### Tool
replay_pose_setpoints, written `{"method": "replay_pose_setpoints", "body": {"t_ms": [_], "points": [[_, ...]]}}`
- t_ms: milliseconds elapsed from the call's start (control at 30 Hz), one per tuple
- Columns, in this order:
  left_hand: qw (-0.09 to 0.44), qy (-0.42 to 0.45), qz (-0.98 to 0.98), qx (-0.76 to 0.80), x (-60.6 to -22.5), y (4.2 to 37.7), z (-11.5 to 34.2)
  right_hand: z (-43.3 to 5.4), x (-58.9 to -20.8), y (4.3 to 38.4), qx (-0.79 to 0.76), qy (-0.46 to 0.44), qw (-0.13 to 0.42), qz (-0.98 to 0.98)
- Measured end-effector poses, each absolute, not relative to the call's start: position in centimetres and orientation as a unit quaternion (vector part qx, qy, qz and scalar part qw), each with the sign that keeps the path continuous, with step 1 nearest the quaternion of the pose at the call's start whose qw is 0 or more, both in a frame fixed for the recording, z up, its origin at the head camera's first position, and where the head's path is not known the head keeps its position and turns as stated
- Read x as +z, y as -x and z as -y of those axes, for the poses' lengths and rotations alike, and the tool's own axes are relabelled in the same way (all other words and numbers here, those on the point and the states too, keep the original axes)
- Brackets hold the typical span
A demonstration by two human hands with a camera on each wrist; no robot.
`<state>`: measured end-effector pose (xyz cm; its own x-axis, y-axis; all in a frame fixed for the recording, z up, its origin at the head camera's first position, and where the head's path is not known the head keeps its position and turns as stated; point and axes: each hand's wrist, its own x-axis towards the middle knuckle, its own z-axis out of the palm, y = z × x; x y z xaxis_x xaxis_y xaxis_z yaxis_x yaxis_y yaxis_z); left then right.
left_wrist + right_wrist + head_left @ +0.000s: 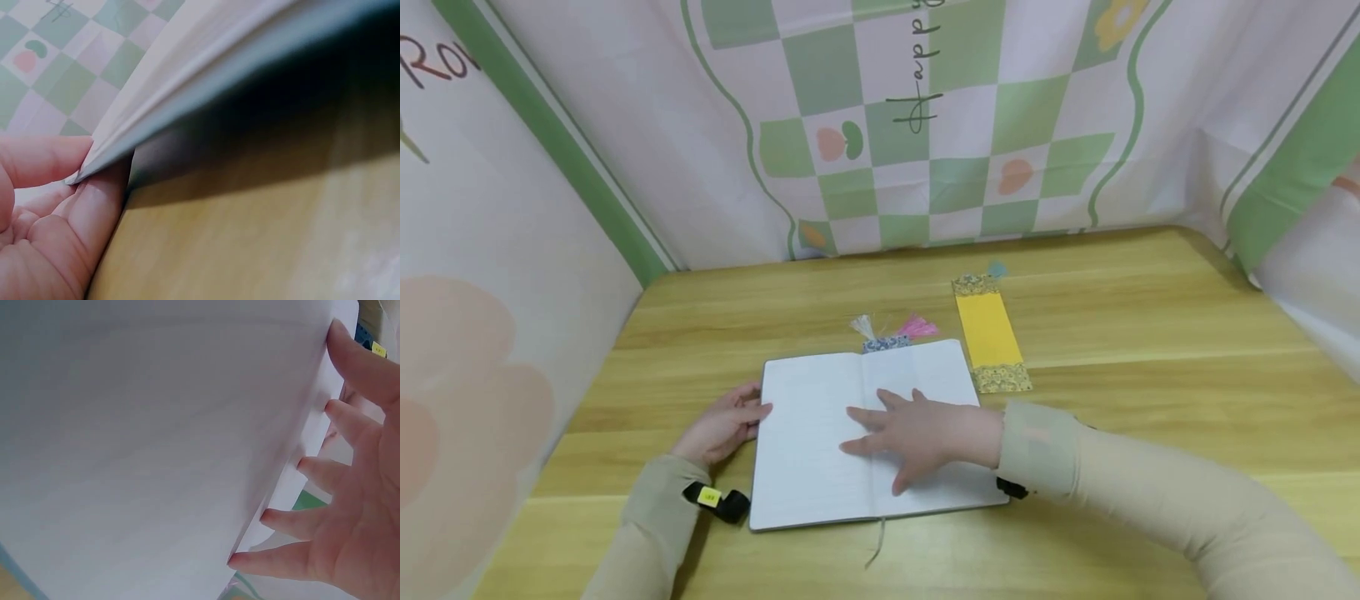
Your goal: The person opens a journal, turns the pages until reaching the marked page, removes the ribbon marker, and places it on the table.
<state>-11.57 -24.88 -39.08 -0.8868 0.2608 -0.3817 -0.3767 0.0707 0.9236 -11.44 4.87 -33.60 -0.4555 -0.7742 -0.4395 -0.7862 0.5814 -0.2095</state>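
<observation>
An open notebook (808,467) with pale, faintly lined pages lies on the table, a thin ribbon (877,546) hanging from its lower edge. My left hand (722,423) pinches its left edge, thumb on the pages and fingers beneath the cover; in the left wrist view that edge is raised off the wood. Fingers spread wide, my right hand (921,437) touches the pages near the middle fold; the right wrist view shows the fingertips (269,515) along the crease. A blue patterned bookmark end (887,342) with white and pink tassels sticks out past the top edge; the rest is hidden.
Right of the notebook lies a yellow bookmark (990,329) with patterned ends and a small blue-green tassel (997,269). Wood-grain table (1120,333) surrounds both. A printed cloth (958,183) hangs along the back edge and the sides.
</observation>
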Motion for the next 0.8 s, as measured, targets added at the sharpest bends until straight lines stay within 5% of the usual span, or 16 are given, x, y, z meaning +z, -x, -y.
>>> {"method": "replay_pose_setpoints", "body": {"t_ms": [800], "points": [[0.231,0.049,-0.689,0.686,-39.2,11.7,24.9,-7.9,-34.4,15.0,-0.032,0.384,0.236,-0.892]]}}
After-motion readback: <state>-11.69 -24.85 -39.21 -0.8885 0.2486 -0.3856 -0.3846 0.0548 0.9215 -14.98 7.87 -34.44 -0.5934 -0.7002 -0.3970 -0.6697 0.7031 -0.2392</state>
